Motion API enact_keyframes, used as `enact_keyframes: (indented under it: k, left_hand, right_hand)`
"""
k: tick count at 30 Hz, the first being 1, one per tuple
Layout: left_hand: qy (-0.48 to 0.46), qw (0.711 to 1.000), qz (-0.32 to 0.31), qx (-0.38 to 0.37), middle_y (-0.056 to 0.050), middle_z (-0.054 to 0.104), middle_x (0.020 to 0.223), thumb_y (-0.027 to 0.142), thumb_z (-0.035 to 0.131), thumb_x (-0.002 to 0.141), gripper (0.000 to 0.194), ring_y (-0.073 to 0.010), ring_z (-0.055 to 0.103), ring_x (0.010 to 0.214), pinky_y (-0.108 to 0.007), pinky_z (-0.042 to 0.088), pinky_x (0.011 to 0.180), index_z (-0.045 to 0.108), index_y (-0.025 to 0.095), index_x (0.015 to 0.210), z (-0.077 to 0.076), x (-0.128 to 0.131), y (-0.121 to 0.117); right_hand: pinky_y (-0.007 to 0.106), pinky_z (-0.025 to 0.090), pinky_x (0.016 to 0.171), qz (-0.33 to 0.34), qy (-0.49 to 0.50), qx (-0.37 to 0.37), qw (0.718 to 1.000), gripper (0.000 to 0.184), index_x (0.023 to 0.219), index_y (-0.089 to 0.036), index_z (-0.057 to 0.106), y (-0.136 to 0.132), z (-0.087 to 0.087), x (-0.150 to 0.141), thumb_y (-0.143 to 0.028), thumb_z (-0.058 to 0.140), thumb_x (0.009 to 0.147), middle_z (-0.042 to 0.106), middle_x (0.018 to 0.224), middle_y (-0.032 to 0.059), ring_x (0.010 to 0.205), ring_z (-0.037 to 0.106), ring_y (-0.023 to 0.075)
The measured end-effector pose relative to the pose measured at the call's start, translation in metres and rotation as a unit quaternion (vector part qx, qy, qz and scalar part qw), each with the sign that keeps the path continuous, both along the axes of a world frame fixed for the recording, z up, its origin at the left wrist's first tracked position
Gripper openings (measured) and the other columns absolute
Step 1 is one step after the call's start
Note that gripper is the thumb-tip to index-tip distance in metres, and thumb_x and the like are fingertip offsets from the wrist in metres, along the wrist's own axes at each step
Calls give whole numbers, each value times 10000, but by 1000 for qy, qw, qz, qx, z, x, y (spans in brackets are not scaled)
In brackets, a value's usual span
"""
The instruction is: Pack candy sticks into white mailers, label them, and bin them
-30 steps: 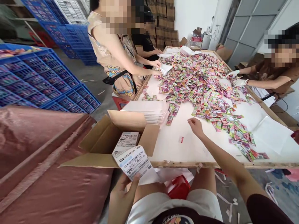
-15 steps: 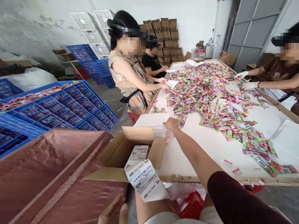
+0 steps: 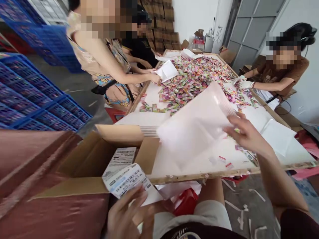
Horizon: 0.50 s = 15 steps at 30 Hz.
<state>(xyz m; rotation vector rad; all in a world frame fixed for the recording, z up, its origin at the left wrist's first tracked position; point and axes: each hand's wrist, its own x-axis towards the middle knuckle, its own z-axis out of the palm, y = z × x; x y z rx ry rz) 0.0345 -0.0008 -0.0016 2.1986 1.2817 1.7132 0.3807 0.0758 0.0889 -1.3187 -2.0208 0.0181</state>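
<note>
White envelope (image 3: 194, 122) is clamped in right hand (image 3: 245, 132), left hand (image 3: 131, 212) spread beside labels (image 3: 128, 179).

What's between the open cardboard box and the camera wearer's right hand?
In the head view, a pale bag spans much of the stretch between the cardboard box and right hand, above the white tabletop.
</note>
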Motion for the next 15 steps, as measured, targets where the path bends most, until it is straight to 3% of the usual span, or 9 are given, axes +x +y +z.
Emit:
enact_keyframes:
  k: [1,3,5,6,8,10,12,15]
  left_hand:
    - [6,999,-34,-25,-93,575,1330,69,645,807,443,-249,566,1213,-383,463,1006,641,250,1212,3,14,4]
    - [11,992,-88,-89,-86,372,1547,148,611,868,381,-283,415,1384,-439,397,1085,644,270,1228,5,41,12]
    - [22,977,-118,-177,-70,296,1595,248,577,913,312,-295,363,1425,-472,363,1114,670,280,1210,-2,62,21]
    - [23,967,-118,-225,-78,355,1560,303,568,920,282,-298,389,1410,-476,371,1109,698,273,1168,-8,68,26]
    - [-1,945,-94,-314,-105,565,1358,418,566,896,283,-308,511,1306,-453,457,1028,755,238,1007,-24,71,37]
    - [-39,917,-63,-393,-108,701,1079,500,582,838,345,-323,633,1116,-402,553,834,766,209,839,-40,65,44]
    - [-61,887,-55,-454,-81,727,866,493,604,787,338,-289,692,857,-339,554,629,763,195,791,-51,57,47]
    - [-87,859,-56,-502,12,590,543,401,566,767,337,-194,583,495,-272,459,436,776,183,916,-54,52,42]
  right_hand:
    - [436,297,1045,36,-43,-34,998,69,888,-232,564,-27,5,-2,-172,529,891,630,854,6,865,579,189]
    - [455,213,1109,126,-128,-122,976,153,842,-231,572,-63,-2,-21,-82,541,824,635,805,-14,890,586,180]
    - [463,146,1146,202,-190,-179,944,199,839,-223,588,-75,-28,-47,-42,552,764,645,784,-22,878,585,171]
    - [467,123,1156,222,-212,-189,933,213,848,-218,597,-75,-43,-58,-36,551,748,651,782,-21,863,581,169]
    - [472,100,1165,232,-238,-184,925,222,874,-205,611,-72,-69,-72,-37,539,747,661,796,-8,842,569,167]
    - [471,95,1168,236,-235,-154,930,203,879,-198,617,-70,-83,-78,-54,529,766,665,803,1,842,561,168]
    - [453,112,1170,270,-197,-123,934,189,897,-203,627,-67,-85,-78,-78,531,792,678,837,2,864,569,161]
    - [415,210,1142,301,-70,-94,946,170,992,-223,640,-41,-84,-69,-162,549,863,707,969,9,947,601,153]
